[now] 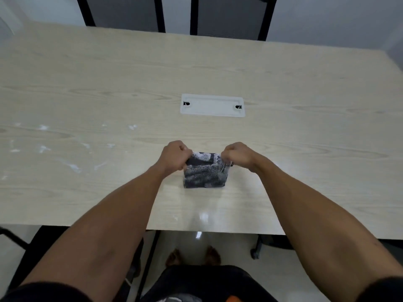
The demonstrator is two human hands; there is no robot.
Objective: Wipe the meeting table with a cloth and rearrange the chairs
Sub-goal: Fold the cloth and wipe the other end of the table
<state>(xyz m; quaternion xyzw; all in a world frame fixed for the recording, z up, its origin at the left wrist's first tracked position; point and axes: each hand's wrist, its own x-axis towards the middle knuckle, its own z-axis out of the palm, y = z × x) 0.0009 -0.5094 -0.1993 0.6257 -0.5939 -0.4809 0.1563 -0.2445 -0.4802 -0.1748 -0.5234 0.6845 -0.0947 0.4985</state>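
At the near edge of the pale wooden table (283, 73), the person stands with both bare arms stretched forward and a little inward, so that the two hands almost meet over the tabletop. The left hand (174, 156) is closed like a fist, knuckles up, and its fingers pinch the upper left corner of the cloth (205, 173). The right hand (236, 155) does the same on the upper right corner, with the fingers curled tight on the fabric. The cloth is dark with grey-white patterns, folded to a small square; its lower part lies on the table between the hands and the near edge, and its top edge is lifted a little by the grip. Behind the hands, a white rectangular cable cover (212, 105) sits in the tabletop. On the left part of the table there are white smears (43, 147). Two dark chairs (231, 16) stand at the far side.
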